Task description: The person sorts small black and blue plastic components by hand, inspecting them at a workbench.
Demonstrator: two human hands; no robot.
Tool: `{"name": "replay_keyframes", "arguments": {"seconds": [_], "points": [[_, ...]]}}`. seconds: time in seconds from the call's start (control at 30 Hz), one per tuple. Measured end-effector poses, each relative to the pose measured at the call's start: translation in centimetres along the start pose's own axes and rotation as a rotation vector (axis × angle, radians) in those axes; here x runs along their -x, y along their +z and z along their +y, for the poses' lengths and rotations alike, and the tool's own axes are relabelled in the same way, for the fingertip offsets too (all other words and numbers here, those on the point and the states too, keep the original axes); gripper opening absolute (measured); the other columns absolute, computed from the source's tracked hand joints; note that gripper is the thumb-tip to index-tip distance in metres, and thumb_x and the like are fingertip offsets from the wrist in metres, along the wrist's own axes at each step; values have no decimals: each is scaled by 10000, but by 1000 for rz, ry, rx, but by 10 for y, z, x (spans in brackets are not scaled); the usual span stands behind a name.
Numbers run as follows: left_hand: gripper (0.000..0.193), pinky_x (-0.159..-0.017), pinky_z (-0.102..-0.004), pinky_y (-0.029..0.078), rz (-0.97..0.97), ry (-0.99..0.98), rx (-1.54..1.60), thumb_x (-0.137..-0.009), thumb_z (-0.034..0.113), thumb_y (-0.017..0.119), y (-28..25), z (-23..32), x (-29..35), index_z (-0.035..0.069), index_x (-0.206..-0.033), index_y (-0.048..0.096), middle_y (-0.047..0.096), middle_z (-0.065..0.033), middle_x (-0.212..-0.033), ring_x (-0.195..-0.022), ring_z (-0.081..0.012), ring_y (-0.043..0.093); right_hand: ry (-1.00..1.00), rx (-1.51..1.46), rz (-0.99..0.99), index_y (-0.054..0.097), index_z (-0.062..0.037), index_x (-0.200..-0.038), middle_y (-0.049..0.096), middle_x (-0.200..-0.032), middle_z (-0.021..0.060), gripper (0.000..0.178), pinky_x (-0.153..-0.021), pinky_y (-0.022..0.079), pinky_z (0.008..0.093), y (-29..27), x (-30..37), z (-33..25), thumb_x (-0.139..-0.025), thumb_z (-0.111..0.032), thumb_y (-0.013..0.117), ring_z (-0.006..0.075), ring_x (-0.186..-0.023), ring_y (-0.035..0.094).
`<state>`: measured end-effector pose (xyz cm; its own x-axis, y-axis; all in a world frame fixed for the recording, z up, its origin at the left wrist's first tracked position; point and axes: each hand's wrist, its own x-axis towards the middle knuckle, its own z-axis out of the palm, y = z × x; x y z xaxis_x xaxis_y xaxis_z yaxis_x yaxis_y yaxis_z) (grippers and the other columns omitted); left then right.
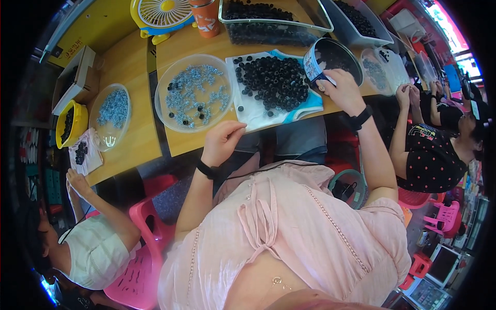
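Pink blouse [258, 222]: your own, nearest to the camera, in the low middle of the view.
Round tray [161, 98]: clear, with bluish beads [181, 98], beyond your left hand [222, 142] and a little to its left.
Left fingertips: together at the near-left corner of the white cloth [253, 118]; I cannot tell whether cloth is pinched between them. One loose bead [240, 108] lies just beyond them.
Black beads [274, 77]: heaped on this cloth, between your two hands. From your left fingertips the heap lies away and to the right; its longer direction runs left to right.
Tin [312, 64]: just beside the right end of the heap; whether upright or slightly tilted, I cannot tell.
Right hand [343, 92]: fingers clamped on the tin's near edge; the heap lies to their left, and this hand is nearer to it.
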<state>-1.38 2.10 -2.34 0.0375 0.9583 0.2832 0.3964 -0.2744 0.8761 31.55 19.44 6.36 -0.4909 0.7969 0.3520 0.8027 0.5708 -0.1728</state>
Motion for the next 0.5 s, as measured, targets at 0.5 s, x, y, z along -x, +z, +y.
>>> {"name": "replay_keyframes", "arguments": {"seconds": [0.5], "points": [[117, -728, -303, 509, 11, -47, -9, -874, 79, 682, 4, -2, -1, 22, -972, 710, 696, -121, -904, -821, -249, 669, -233, -287, 31, 696, -57, -926, 649, -893, 80, 119, -800, 502, 385, 34, 18, -51, -812, -86, 675, 288, -883, 612]]}}
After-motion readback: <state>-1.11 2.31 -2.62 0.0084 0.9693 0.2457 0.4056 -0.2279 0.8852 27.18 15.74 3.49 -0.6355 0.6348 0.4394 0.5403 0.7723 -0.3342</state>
